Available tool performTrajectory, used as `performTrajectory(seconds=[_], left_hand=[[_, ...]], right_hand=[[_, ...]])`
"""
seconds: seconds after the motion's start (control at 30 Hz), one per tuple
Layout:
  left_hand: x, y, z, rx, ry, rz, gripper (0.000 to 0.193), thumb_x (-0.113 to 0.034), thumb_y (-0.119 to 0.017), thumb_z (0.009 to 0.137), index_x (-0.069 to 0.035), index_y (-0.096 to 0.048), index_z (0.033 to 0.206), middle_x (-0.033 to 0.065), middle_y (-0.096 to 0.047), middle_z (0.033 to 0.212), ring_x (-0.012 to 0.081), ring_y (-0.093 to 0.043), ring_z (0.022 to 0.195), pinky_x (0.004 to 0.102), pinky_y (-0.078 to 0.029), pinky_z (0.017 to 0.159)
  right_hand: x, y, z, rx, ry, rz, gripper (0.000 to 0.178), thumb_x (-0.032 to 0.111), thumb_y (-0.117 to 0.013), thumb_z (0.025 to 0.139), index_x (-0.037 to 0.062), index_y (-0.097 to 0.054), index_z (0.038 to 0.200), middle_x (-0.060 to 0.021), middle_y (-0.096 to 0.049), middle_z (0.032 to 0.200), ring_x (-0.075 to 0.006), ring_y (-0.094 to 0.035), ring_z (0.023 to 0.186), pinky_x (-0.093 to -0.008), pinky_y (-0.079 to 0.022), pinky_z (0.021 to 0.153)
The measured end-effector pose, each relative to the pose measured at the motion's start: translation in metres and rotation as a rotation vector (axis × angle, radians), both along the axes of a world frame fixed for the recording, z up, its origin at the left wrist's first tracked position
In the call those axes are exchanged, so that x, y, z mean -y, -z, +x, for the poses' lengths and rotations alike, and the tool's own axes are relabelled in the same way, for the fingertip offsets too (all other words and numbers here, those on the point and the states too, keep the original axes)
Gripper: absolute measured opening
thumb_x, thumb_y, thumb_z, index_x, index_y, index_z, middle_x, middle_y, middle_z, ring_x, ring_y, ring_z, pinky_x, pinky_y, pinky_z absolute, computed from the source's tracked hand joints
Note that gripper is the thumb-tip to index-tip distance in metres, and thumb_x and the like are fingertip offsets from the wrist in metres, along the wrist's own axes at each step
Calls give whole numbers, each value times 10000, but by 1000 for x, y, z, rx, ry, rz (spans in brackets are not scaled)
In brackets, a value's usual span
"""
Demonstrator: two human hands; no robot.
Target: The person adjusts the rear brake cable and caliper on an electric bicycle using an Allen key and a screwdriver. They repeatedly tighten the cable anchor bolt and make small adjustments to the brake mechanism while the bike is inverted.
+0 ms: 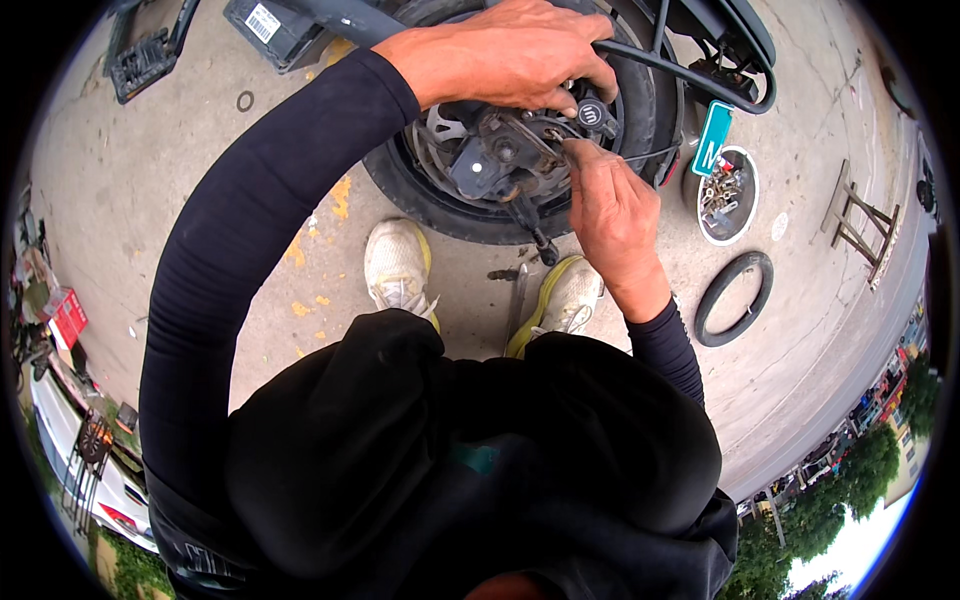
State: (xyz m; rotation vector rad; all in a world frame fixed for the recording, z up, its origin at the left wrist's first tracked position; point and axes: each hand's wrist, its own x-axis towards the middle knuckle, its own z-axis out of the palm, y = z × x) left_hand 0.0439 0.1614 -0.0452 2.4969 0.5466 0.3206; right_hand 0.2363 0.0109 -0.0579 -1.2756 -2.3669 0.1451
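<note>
In front of me a scooter wheel with a black tyre (470,225) shows its hub, with a dark mechanical housing (485,165) and a brake disc (446,122) beside it. My left hand (505,55) reaches across the top of the wheel, thumb and fingertips bent in near a round black cap (592,113). What they grip is hidden. Lower down, my right hand (615,205) has its thumb and forefinger pinched at the housing's right edge. Whatever lies between those fingertips is too small to name. Under the housing hangs a black rod-like part (535,235).
A white bucket (751,215) of loose metal hardware stands right of the wheel, below a green plate (712,140). Near it lies a black rubber ring (705,320). My shoes (398,262) flank a spanner-like tool (519,290). A black box (275,35) sits far left.
</note>
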Motion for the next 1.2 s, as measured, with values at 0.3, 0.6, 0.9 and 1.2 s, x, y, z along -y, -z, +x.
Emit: performTrajectory(seconds=[0.3,0.6,0.9,1.2], left_hand=[[0,-8,0,-34,6,-39,339,-202,-765,833,-151,-732,1166,153,-558,1076,359,-619,1050,475,-477,881],[1,-11,2,-101,-6,-24,333,-220,-767,847,-158,-725,1172,160,-560,1085,371,-617,1052,486,-481,884],[1,-15,1,-93,6,-18,348,-229,-769,858,-147,-703,1189,166,-558,1094,377,-611,1064,486,-481,886],[1,-12,1,-78,4,-45,336,-213,-765,860,-125,-701,1178,168,-550,1086,378,-607,1068,485,-478,883]], right_hand=[[-2,1,-5,-95,30,32,314,-76,-728,826,0,-638,1117,-111,-731,994,-271,-730,838,-352,-586,736],[12,-1,1,-344,228,-48,213,-36,-721,871,7,-638,1062,-109,-728,979,-286,-723,804,-348,-572,700],[12,3,0,-373,237,-80,204,-20,-736,877,21,-646,1055,-107,-729,954,-290,-718,780,-360,-560,677],[3,4,-3,-292,122,-55,273,-51,-732,838,27,-640,1083,-91,-724,976,-275,-714,824,-359,-566,695]])
